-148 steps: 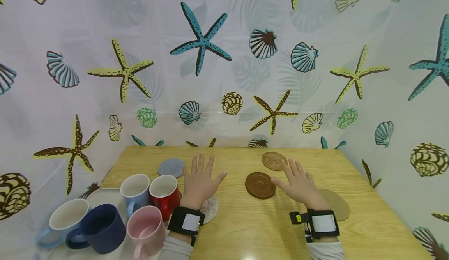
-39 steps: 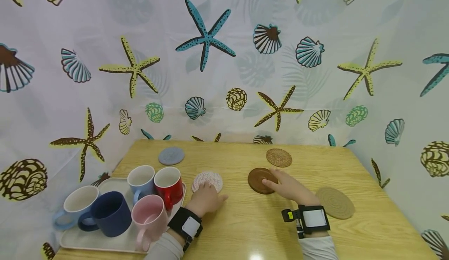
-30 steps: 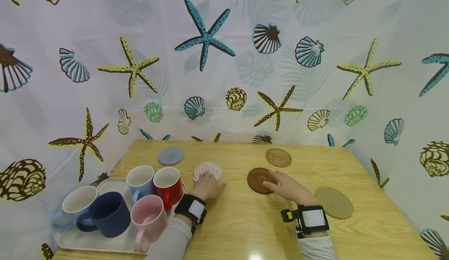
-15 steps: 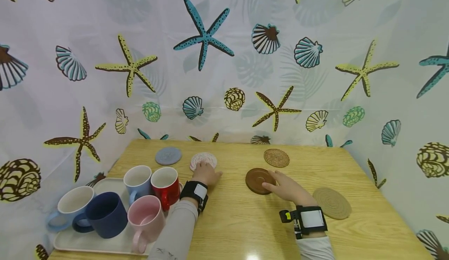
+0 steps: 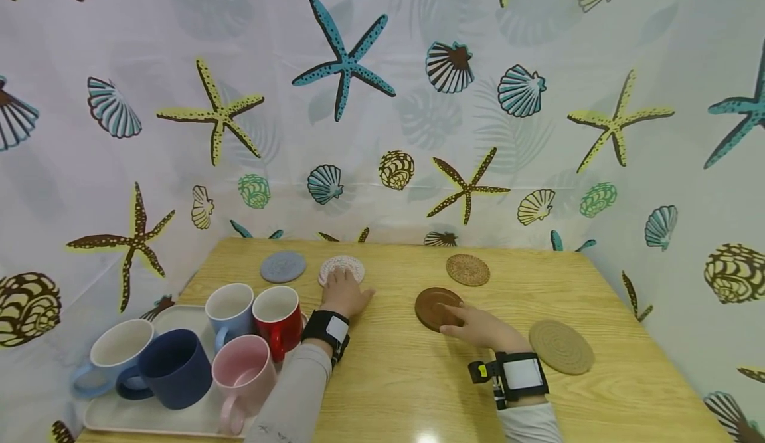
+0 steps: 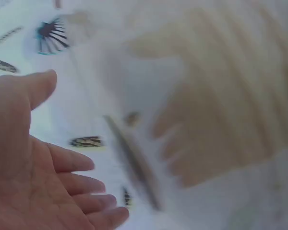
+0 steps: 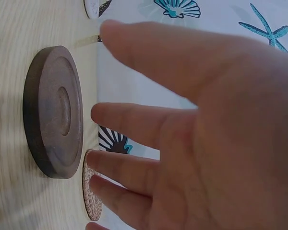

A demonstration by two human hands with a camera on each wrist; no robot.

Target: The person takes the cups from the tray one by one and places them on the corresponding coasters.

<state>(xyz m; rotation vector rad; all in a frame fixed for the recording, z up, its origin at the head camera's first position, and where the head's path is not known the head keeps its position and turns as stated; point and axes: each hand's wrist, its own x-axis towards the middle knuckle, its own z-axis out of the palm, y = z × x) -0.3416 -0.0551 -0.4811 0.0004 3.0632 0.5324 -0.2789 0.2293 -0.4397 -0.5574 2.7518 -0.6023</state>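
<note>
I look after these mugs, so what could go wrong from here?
The left sleeve passes close beside the pink mug; drawing that arm back might knock it. That mug stands near the dark blue mug on a crowded tray, so a bump could spread. The left hand, at the white coaster, might nudge it into the blue-gray coaster.

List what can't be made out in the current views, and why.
White coaster, part of near side: head view, behind left hand.
Tray, middle: head view, under mugs.
Tan shape, what it is: left wrist view, too blurred.
Right hand, most of little finger: right wrist view, cut off by bottom edge.
</note>
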